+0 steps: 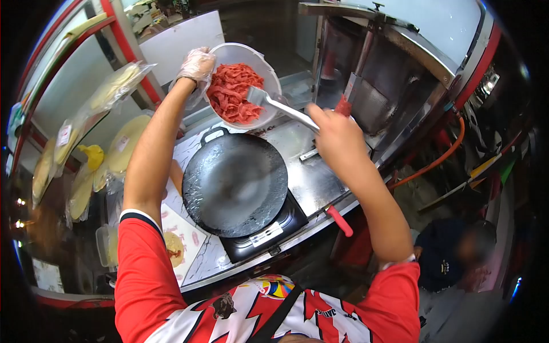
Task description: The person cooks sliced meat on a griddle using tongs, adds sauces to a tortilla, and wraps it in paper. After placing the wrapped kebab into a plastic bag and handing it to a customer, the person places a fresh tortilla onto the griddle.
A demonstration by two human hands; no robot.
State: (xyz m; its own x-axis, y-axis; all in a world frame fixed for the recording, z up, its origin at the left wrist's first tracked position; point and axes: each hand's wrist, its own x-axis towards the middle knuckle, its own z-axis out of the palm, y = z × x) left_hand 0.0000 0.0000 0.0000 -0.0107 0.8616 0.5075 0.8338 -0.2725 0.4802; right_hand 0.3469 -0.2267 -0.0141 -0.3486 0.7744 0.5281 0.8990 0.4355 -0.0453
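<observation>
My left hand [198, 64], in a clear plastic glove, grips the rim of a white tub [273, 80] at its left side. Strips of red meat [231, 94] fill much of the tub, which is tipped toward me above the far edge of the pan. A metal spatula [294, 114] has its handle closed in my right hand [338, 134], and its blade touches the meat. Below sits a wide, dark wok [234, 186] with a glossy, wet-looking surface, on a black stove [243, 248]. The left fingers are partly hidden by the tub and glove.
Bagged flatbreads [127, 143] stand at the left. A filled flatbread [173, 248] lies on paper near the front. A red handle [339, 221] juts over the counter edge. At the right are a vertical grill [389, 80], an orange hose [440, 163] and another person [443, 257].
</observation>
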